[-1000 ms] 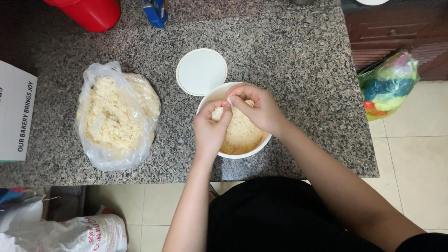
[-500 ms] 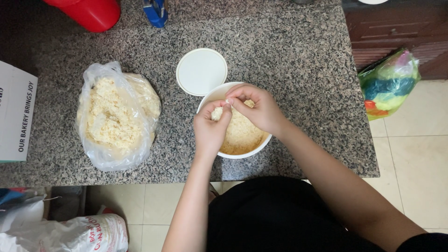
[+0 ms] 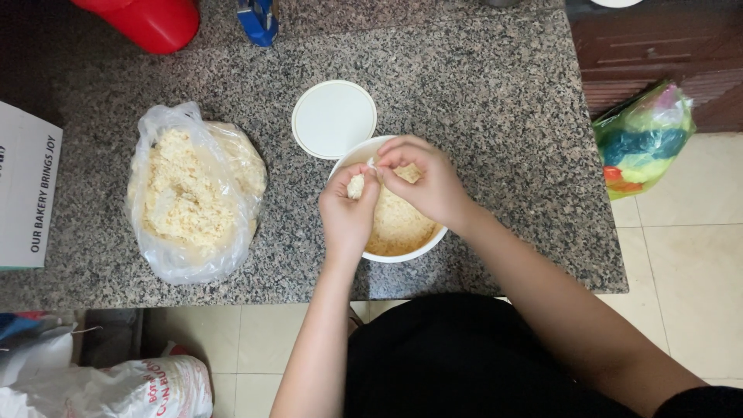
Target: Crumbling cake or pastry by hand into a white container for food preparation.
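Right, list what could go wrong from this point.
The white bowl stands at the counter's front edge; a push from the hands might tip it onto the floor. The left hand and right hand pinch a crumbly lump above the bowl's rim, so bits could drop outside. The open plastic bag of crumbs may spill.

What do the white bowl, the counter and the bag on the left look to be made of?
White bowl: smooth and matte, likely plastic, though ceramic is possible. Counter: polished speckled grey stone, probably granite. Bag: thin clear plastic film, crinkled and glossy, with pale crumbly food showing through.
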